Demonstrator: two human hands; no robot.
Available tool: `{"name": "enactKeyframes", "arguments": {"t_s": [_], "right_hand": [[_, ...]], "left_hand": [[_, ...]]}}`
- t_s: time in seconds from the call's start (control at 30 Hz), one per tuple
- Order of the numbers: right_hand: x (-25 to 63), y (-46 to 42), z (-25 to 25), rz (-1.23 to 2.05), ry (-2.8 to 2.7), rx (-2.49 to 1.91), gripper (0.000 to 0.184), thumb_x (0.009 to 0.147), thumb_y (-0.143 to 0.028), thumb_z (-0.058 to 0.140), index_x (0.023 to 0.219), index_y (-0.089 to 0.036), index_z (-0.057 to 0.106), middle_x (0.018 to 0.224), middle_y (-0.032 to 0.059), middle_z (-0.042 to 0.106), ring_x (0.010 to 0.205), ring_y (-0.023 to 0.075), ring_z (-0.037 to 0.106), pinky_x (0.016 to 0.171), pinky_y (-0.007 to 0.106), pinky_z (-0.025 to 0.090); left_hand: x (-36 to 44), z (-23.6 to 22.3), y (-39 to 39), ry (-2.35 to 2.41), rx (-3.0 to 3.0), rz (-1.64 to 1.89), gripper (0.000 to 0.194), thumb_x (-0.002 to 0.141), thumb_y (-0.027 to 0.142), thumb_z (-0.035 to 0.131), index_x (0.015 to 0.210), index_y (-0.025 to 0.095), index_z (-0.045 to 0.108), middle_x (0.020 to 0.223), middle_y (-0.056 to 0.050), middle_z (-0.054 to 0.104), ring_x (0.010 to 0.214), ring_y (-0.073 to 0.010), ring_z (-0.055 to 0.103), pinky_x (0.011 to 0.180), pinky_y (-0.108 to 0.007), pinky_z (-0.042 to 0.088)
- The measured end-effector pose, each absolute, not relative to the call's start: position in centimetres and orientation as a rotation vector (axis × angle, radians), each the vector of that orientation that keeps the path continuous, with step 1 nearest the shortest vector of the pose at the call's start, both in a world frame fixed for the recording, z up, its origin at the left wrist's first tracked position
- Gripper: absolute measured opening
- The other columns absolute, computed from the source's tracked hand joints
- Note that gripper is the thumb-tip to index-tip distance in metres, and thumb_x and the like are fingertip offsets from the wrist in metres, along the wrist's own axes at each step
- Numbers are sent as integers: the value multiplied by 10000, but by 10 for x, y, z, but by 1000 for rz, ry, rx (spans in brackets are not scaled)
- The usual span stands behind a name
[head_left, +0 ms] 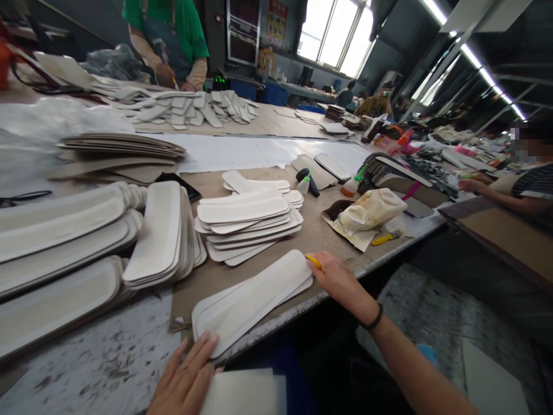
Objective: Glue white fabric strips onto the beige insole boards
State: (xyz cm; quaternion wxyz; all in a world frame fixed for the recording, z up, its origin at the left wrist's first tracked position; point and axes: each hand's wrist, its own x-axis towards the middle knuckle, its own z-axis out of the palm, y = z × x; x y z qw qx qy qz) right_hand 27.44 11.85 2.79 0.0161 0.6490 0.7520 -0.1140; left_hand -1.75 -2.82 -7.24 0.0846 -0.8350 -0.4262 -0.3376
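Head view: the top white panel (254,305) lay on a couple of similar ones at the table's near edge, long axis running roughly 7:30 to 1:30. Left hand (185,374) was at its 7:30 end, fingers extended, tips resting on the surface, no grasp visible; panel middle sat at about 1:30 from it. Right hand (334,279) was closed around a yellow-handled tool (314,262) at the 1:30 end, panel middle at about 8 o'clock; tool tip contact, can't tell. Left was the clearly touching hand. Panel stack (246,210) at 12 o'clock; crusted container (371,208) at 1 from right hand.
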Motion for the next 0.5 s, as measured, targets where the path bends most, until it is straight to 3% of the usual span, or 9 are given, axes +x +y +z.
{"name": "enactKeyframes", "arguments": {"t_s": [0.3,0.4,0.5], "right_hand": [[260,104,25,7,2386,1983,327,905,-165,396,1190,-139,557,1026,128,615,966,244,568,792,307,431],[263,110,29,-320,2479,2224,277,897,-267,419,1059,-123,591,976,125,637,905,242,588,780,322,437],[268,117,33,-1030,2356,2432,268,803,-426,526,813,-164,584,670,20,590,603,170,550,576,277,421]], "left_hand": [[2,-48,-37,-1562,-2424,-987,165,849,27,447,903,121,572,1124,-188,669,1222,-216,505,1093,-418,332],[5,-49,-38,-1633,-2399,-1034,171,852,35,448,882,139,580,1129,-159,675,1203,-212,523,1082,-425,350],[2,-48,-41,-1760,-2418,-1245,215,852,54,429,889,165,609,1168,-126,664,1197,-208,530,1091,-424,333]]}}
